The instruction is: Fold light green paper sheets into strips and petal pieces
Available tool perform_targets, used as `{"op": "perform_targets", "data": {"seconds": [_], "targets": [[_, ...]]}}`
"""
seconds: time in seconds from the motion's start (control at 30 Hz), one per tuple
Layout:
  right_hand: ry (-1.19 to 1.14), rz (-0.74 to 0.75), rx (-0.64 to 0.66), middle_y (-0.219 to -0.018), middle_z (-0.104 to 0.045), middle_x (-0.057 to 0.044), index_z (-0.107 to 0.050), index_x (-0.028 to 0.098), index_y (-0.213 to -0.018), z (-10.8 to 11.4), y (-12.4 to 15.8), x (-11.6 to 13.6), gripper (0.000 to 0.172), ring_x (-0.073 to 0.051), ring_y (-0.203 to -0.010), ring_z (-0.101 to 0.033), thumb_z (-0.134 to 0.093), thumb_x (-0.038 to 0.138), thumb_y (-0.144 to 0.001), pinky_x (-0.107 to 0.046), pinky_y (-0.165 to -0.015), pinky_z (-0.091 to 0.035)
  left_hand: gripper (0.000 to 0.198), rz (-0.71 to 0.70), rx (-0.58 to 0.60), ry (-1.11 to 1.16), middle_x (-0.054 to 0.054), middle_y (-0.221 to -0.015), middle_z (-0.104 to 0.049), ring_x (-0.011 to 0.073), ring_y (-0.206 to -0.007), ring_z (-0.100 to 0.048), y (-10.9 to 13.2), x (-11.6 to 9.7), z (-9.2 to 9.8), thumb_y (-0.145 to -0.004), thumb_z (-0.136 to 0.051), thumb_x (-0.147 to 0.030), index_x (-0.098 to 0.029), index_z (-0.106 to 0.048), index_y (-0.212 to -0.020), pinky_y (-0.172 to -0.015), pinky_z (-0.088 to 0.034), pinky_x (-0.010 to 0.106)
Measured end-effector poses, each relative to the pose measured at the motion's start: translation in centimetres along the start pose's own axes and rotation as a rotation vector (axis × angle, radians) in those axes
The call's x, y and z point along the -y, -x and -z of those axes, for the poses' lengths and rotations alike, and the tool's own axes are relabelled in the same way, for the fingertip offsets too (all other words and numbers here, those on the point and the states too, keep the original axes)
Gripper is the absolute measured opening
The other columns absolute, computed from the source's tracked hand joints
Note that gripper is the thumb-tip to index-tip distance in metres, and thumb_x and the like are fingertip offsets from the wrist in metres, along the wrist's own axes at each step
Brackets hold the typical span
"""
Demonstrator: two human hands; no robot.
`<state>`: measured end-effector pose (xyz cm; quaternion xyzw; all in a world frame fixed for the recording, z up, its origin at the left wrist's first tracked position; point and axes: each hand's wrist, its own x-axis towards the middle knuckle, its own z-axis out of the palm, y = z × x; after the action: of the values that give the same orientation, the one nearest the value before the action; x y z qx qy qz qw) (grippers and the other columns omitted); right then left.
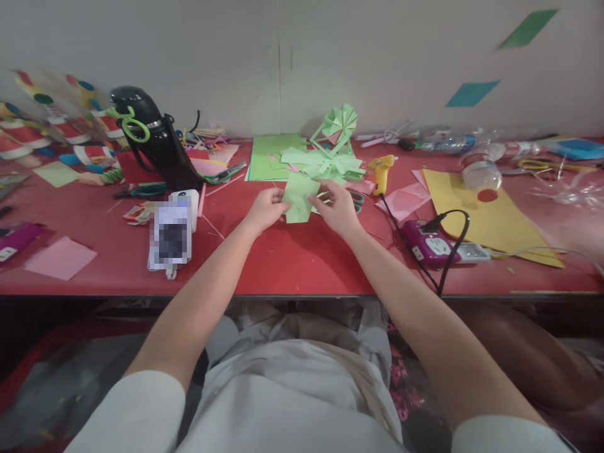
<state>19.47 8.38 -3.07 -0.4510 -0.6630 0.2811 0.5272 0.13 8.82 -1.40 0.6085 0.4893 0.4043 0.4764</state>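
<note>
A light green sheet of paper (pixel 300 200) is held up a little over the red table, between my two hands. My left hand (pixel 267 207) pinches its left edge with thumb and fingers. My right hand (pixel 336 206) grips the right edge, thumb in front. Just behind the sheet lie pale green folded paper pieces (pixel 325 165). A round pleated green paper form (pixel 341 123) stands above them on paper strips. Partly hidden behind my right hand are the scissors' grey handles (pixel 357 200).
A yellow glue gun (pixel 383 171) stands right of my hands, its black cord running to a purple power strip (pixel 427 244). Yellow paper (pixel 491 217) and a plastic bottle (pixel 481 170) lie farther right. A phone (pixel 172 236) and a black tilted flask (pixel 158 138) are at left.
</note>
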Motion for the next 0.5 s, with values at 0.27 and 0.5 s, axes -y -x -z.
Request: {"op": "perform_targets", "data": {"seconds": [0.27,0.5], "targets": [[0.080,-0.006,-0.084,-0.076,-0.064,-0.002,-0.070,0.020,-0.096,0.51,-0.13,-0.16,0.025,-0.016,-0.069,-0.056,-0.071,0.036,-0.077,-0.033,-0.068,-0.048,0.030,-0.086,0.070,-0.042,0.009,-0.095,-0.075,0.0182,-0.079,-0.069,0.30,0.10,-0.30,-0.074,-0.059,-0.014,-0.014,-0.071,-0.101,-0.066,-0.052,0.026],[0.086,0.010,-0.043,-0.067,-0.059,0.000,-0.063,0.021,-0.087,0.45,0.04,0.02,0.014,-0.015,-0.060,-0.051,-0.067,0.032,-0.080,-0.032,-0.064,-0.045,0.031,-0.071,-0.062,-0.031,0.010,-0.092,-0.075,0.0193,-0.076,-0.070,-0.02,0.35,-0.23,-0.073,-0.065,-0.015,-0.013,-0.068,-0.104,-0.067,-0.052,0.028]]}}
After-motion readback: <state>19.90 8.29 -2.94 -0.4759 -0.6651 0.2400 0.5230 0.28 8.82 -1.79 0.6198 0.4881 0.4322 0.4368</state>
